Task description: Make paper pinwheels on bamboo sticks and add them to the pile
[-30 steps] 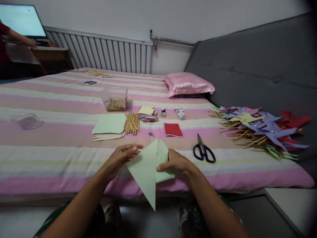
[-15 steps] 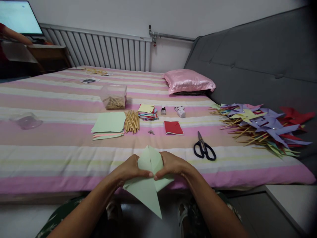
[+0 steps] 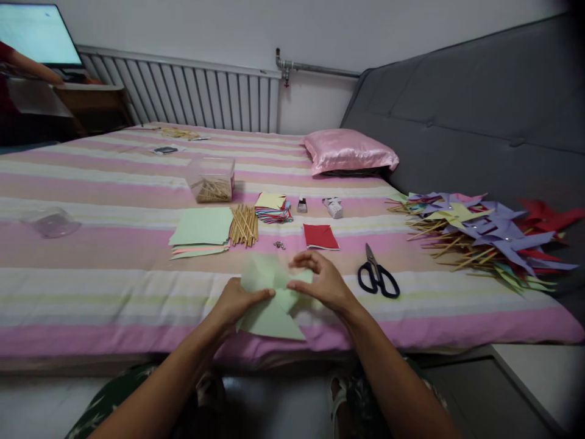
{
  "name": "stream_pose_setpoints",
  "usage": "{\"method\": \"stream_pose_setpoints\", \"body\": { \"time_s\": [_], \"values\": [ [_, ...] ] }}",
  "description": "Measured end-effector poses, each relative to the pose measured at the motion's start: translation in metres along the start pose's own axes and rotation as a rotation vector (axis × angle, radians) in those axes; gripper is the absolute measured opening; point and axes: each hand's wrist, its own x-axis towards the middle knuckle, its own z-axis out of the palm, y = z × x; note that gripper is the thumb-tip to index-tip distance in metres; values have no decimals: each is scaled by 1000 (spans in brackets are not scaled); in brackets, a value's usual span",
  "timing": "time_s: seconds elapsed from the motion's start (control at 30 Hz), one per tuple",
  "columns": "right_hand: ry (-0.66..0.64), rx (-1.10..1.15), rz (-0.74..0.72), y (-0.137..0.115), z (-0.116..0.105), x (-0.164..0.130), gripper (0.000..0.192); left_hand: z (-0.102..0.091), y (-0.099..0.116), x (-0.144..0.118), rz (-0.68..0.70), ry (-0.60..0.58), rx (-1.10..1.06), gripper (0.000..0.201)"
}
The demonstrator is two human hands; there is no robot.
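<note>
A pale green pinwheel paper (image 3: 273,322), cut into flaps and partly blurred, is held over the bed's front edge. My left hand (image 3: 236,301) grips its left side, with the thumb on top near the middle. At the right side, my right hand (image 3: 328,281) has its thumb and fingers spread apart around a flap; the thumb is close to the paper's centre, and I cannot tell whether it touches. Just beyond the hands lie small metal fasteners (image 3: 279,245) and a stack of red paper squares (image 3: 320,236). Black-handled scissors (image 3: 377,275) rest to the right.
Green sheets (image 3: 201,225), wooden sticks (image 3: 244,225), a clear box (image 3: 211,177) of sticks and a multicoloured paper stack (image 3: 271,204) lie farther back. Finished pinwheels (image 3: 493,228) are heaped at the right. A pink pillow (image 3: 350,150) lies behind. Another person's arm (image 3: 34,66) shows far left.
Both hands and the green paper have moved up and away from me. My right hand has come off its grip, with its fingers now spread; the left keeps its hold.
</note>
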Motion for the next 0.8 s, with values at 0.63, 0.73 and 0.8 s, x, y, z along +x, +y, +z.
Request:
{"method": "stream_pose_setpoints", "body": {
  "time_s": [0.63, 0.73, 0.8],
  "values": [
    [-53, 544, 318, 2, 31, -6, 34, 7, 1, -9, 27, -41, -442, 48],
    [-20, 502, 334, 4, 30, -5, 33, 6, 2, -9, -4, -49, -444, 47],
    [11, 478, 341, 3, 29, -4, 32, 7, 3, -9, -23, -39, -447, 45]
  ]
}}
